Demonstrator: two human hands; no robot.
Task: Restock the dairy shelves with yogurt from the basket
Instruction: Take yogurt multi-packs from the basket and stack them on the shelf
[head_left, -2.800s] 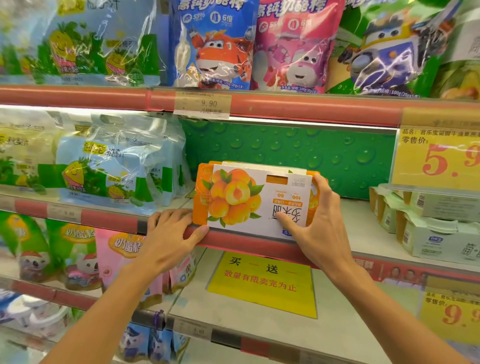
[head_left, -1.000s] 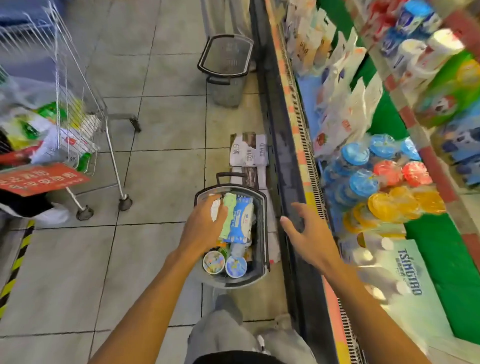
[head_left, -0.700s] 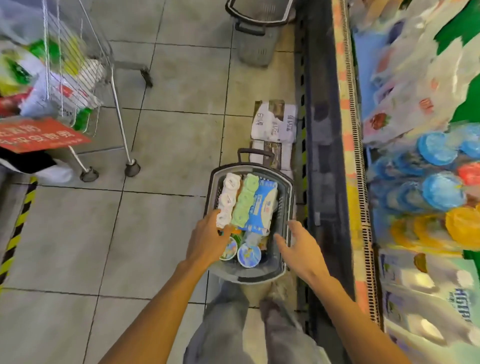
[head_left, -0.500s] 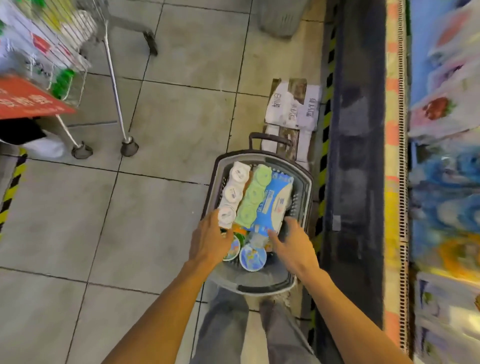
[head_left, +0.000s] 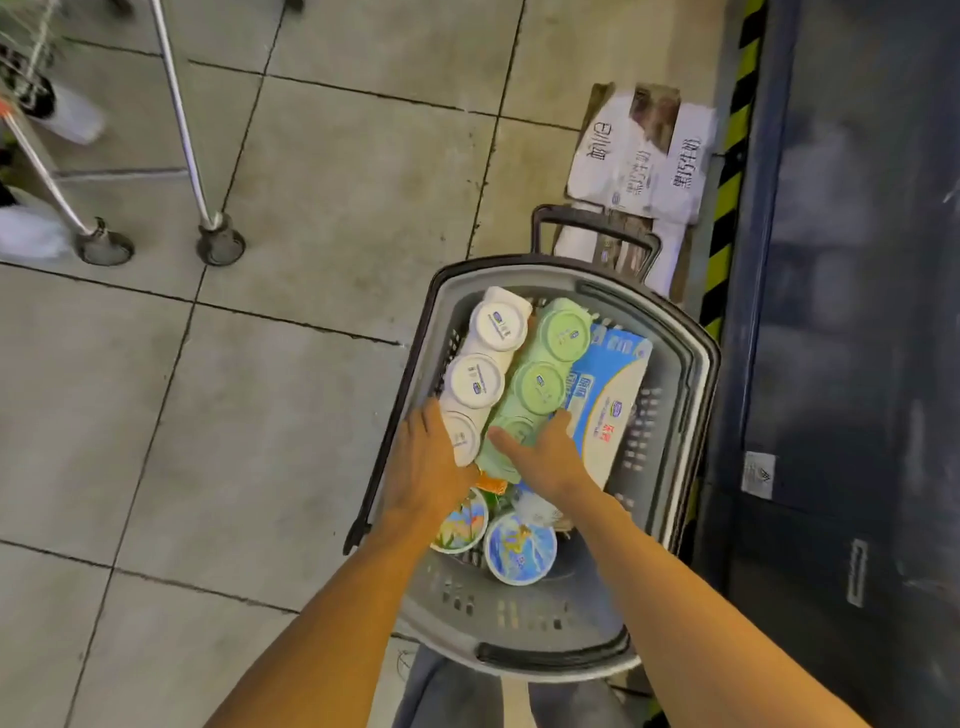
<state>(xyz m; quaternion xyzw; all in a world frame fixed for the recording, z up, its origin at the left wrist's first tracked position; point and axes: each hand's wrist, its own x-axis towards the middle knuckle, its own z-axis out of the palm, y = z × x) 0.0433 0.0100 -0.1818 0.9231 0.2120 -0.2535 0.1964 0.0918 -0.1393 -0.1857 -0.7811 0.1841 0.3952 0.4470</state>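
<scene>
A grey shopping basket stands on the tiled floor in front of my legs. Inside lie a white yogurt multipack, a green yogurt multipack and a blue-and-white pack side by side. Two round tubs sit at the near end. My left hand grips the near end of the white multipack, fingers down its left side. My right hand grips the near end of the green multipack, thumb across its top and fingers between it and the blue-and-white pack.
A flattened cardboard box lies just beyond the basket. The dark chiller base with a yellow-black striped edge runs along the right. Trolley legs and wheels stand at the upper left, near someone's white shoes.
My view dropped from the shelf, where a peach carton was set, to the floor basket. Both hands reached down into it and closed on the near ends of the white and green multipacks.
</scene>
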